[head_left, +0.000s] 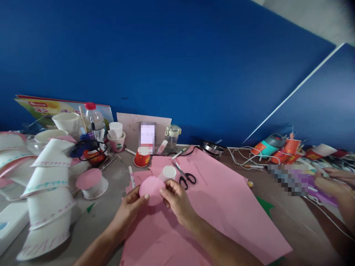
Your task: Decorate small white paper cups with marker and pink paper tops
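A round pink paper disc is held between both hands above large pink paper sheets. My left hand grips its left edge, thumb on the front. On the right edge, my right hand pinches the disc between thumb and fingers. Just behind the disc stands a small white cup, partly hidden. Scissors with black handles lie on the pink paper, blades slightly apart. A white marker lies to the left of the disc.
Decorated white paper cups are stacked at the left, near a pink-topped cup. A red cup, a glass jar and a tape roll stand behind. At the far right, another person's hands are beside a teal bottle.
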The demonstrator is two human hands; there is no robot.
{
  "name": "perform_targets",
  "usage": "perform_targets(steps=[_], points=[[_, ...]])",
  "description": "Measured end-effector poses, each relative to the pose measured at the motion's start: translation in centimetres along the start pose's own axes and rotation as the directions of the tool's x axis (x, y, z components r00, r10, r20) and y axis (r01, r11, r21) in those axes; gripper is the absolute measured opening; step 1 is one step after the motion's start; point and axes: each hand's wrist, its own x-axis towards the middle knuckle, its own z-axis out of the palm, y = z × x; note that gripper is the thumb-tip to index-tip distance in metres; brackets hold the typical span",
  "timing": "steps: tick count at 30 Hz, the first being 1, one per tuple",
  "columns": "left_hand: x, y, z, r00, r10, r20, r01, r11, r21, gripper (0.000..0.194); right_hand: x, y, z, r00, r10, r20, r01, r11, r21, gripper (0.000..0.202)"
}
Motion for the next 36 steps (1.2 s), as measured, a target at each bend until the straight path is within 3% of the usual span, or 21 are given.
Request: perform_targets(steps=[7, 16, 19, 24, 27, 30, 32, 34, 36], points=[[0.2, 0.0, -0.2, 0.998, -0.032, -0.062, 0.03, 0.999, -0.044, 0.032, -0.4, 0.2, 0.6, 1.0, -0.005, -0.006, 0.005, 0.999, 0.039, 0.019], [0.7, 0.7, -0.1, 0.986, 0.056, -0.159, -0.089, 0.973, -0.214, 0.028, -0.8, 0.7, 1.2, 0.983, 0.06, 0.176, -0.047, 0.996, -0.075, 0.01], [0.6, 0.6, 0.1, 0.987, 0.046, -0.151, -0.08, 0.971, -0.227, 0.031, -0.9, 1.1, 1.4, 0.979, 0.084, 0.184, -0.073, 0.995, -0.063, 0.012], [0.1, 0.0, 0.1, 0.998, -0.026, -0.065, 0.014, 0.982, -0.189, 0.033, -0.8, 1.9, 1.9, 0.989, 0.122, 0.088, -0.126, 0.991, 0.034, 0.026], [0.0, -0.2, 0.0, 0.996, -0.065, -0.068, 0.056, 0.989, -0.136, 0.03, -0.7, 1.6, 1.9, 0.984, 0.137, 0.111, -0.142, 0.989, 0.037, 0.027], [0.3, 0.1, 0.0, 0.995, -0.034, -0.099, 0.023, 0.993, -0.117, 0.03, -0.3, 0.2, 0.8, 0.975, 0.141, 0.171, -0.15, 0.988, 0.045, 0.022], [0.5, 0.3, 0.1, 0.992, 0.004, -0.124, -0.018, 0.993, -0.113, 0.03, 0.3, -1.4, -0.9, 0.989, 0.063, 0.135, -0.063, 0.998, -0.002, 0.018], [0.7, 0.5, 0.1, 0.991, 0.025, -0.129, -0.04, 0.992, -0.117, 0.03, 1.0, -3.0, -3.1, 0.995, -0.073, 0.064, 0.083, 0.983, -0.165, 0.016], [0.8, 0.5, 0.0, 0.993, 0.028, -0.119, -0.044, 0.99, -0.131, 0.03, 1.8, -4.3, -5.5, 0.978, -0.209, -0.005, 0.188, 0.891, -0.413, 0.016]])
